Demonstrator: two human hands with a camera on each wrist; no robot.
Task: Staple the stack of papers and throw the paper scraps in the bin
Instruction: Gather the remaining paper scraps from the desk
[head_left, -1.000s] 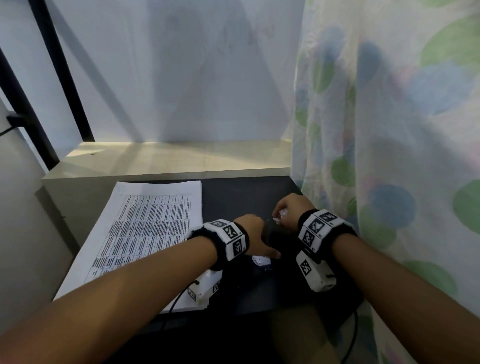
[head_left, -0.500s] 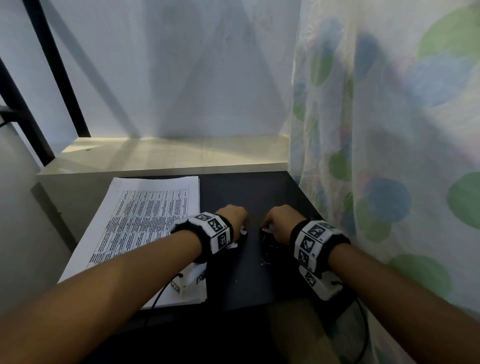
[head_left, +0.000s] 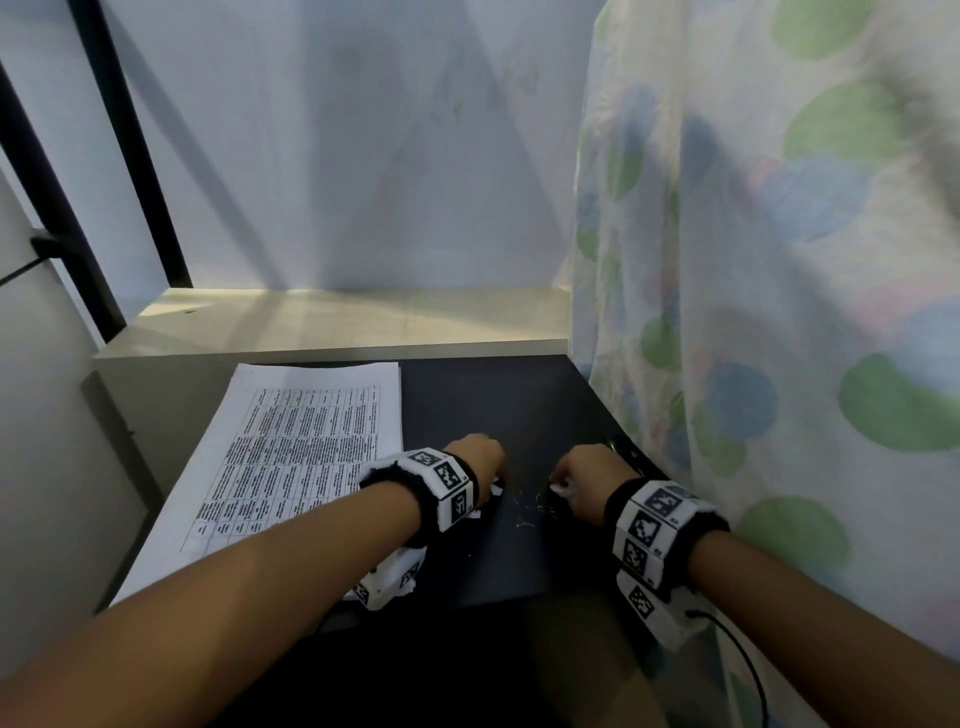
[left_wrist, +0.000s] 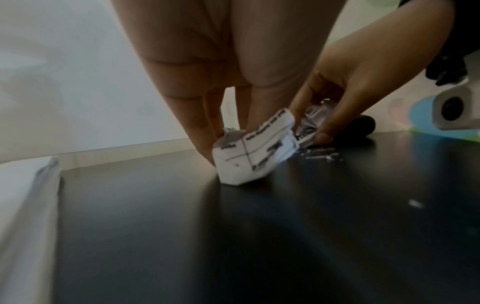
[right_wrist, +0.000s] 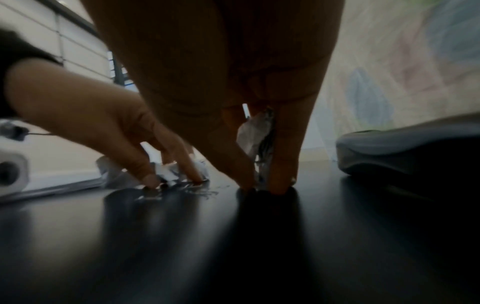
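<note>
The black surface (head_left: 519, 405) carries the stack of papers (head_left: 291, 447) at its left. The left hand (left_wrist: 223, 82) grip pinches a printed paper scrap (left_wrist: 249, 152). The right hand (right_wrist: 233, 82) grip pinches a crumpled scrap (right_wrist: 255, 135). Loose staples (head_left: 535, 506) lie between the hands.

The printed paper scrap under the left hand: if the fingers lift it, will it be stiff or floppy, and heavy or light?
The paper scrap is creased and folded, so it probably bends and crumples easily. It looks thin, so likely very light. The left hand already pinches it on the smooth black table, where it could slide.
</note>
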